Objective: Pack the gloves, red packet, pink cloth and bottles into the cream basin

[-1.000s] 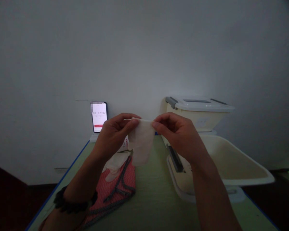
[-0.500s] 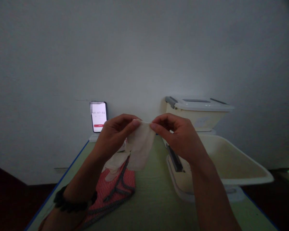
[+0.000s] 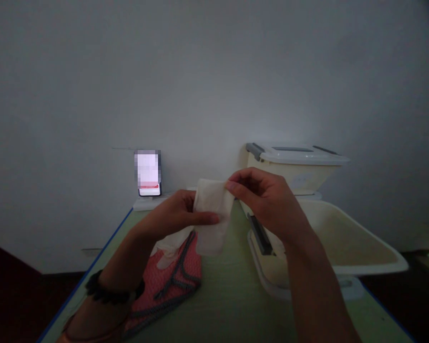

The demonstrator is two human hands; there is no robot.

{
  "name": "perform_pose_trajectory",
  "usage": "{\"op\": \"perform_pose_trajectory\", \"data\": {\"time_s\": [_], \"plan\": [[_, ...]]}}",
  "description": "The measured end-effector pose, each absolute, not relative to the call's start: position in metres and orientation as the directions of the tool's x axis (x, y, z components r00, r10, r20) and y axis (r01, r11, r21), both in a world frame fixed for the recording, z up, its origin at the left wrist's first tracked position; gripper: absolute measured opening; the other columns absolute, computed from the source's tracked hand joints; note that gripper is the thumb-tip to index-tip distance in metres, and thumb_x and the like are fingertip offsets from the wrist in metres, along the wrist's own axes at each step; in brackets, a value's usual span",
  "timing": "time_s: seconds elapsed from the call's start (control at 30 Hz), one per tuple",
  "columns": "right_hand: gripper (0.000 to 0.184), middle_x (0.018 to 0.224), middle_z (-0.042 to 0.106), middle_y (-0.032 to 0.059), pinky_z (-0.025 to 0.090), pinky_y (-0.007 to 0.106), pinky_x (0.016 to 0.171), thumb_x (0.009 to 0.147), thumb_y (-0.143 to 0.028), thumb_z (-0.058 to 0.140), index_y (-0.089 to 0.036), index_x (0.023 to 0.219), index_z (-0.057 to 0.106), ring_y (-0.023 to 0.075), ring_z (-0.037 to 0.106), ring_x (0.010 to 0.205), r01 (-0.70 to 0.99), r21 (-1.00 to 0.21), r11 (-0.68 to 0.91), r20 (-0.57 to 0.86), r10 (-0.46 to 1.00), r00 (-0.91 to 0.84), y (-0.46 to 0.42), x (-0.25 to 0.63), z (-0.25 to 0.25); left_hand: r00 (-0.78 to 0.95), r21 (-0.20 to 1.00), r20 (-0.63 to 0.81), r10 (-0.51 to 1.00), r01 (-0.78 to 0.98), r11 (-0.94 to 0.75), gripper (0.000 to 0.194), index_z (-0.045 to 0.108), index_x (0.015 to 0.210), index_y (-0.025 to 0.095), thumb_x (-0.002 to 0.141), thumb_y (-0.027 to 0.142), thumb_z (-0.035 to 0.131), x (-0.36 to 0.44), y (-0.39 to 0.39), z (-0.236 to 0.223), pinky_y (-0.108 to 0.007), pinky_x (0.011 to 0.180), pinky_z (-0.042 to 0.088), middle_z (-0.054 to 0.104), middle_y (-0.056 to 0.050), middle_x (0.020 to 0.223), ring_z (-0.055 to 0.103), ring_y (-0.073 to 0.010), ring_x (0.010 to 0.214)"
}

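A small white cloth [image 3: 213,238] hangs upright above the table, doubled over into a narrow strip. My left hand [image 3: 180,212] grips it about halfway down, the thumb across its front and the fingers hidden behind. At the cloth's top right corner, my right hand [image 3: 262,197] pinches the edge between thumb and forefinger. Below and left lies a pink knitted bag [image 3: 157,281] with a thick grey cord. More white cloth [image 3: 171,245] rests at the bag's far end, partly covered by my left hand.
A phone [image 3: 148,174] leans upright by the wall. On the right stand an uncovered cream bin [image 3: 357,228] and, behind it, a lidded storage box [image 3: 296,174]. The green tabletop [image 3: 229,295] has blue edges.
My left hand has let go of the cloth's top edge and slid down to its middle, thumb now across the front. The right hand keeps its pinch at the corner.
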State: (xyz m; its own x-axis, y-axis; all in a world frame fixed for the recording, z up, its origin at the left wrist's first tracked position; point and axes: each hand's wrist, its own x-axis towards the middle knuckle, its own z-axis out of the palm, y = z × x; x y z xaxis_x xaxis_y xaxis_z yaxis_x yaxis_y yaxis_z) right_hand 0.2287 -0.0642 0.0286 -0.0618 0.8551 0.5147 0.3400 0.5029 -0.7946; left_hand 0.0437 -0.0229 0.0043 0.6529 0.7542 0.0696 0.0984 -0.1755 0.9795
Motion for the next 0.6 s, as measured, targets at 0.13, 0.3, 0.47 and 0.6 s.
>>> {"op": "perform_pose_trajectory", "data": {"time_s": [0.13,0.3,0.47,0.6], "plan": [[0.012,0.072,0.064,-0.0001,0.045,0.024,0.06,0.078,-0.029,0.062,-0.017,0.08,0.063,0.0109,0.056,0.064,0.311,-0.803,0.508,0.52,0.853,-0.052,-0.063,0.229,0.028,0.687,0.983,-0.006,0.727,0.138,-0.122,0.023,0.07,0.087,0.016,0.067,0.028,0.074,0.044,-0.024,0.001,-0.025,0.064,0.052,0.073,-0.003,0.081,0.066,-0.0166,0.071],[0.013,0.073,0.064,0.0004,0.045,0.024,0.062,0.08,-0.03,0.062,-0.017,0.08,0.062,0.011,0.057,0.066,0.32,-0.794,0.516,0.534,0.845,-0.037,-0.062,0.231,0.027,0.718,1.0,-0.023,0.695,0.015,0.017,0.019,0.07,0.09,0.016,0.077,0.029,0.066,0.048,-0.024,-0.005,-0.027,0.073,0.052,0.073,-0.008,0.093,0.068,-0.0175,0.081],[0.026,0.089,0.067,0.0042,0.046,0.026,0.068,0.08,-0.034,0.061,-0.016,0.099,0.061,0.0139,0.06,0.077,0.437,-0.75,0.497,0.486,0.862,-0.146,-0.063,0.23,0.028,0.715,0.997,0.01,0.699,-0.06,0.047,0.015,0.07,0.089,0.015,0.08,0.026,0.064,0.05,-0.023,-0.007,-0.023,0.068,0.052,0.073,-0.007,0.092,0.067,-0.0134,0.072],[0.018,0.079,0.067,0.0023,0.044,0.026,0.067,0.082,-0.032,0.057,-0.016,0.085,0.067,0.0141,0.059,0.072,0.537,-0.675,0.506,0.503,0.848,-0.167,-0.063,0.231,0.03,0.731,0.997,-0.007,0.683,-0.044,0.057,0.015,0.07,0.088,0.014,0.08,0.026,0.064,0.05,-0.024,-0.006,-0.024,0.07,0.052,0.073,-0.007,0.086,0.068,-0.0151,0.075]]}}
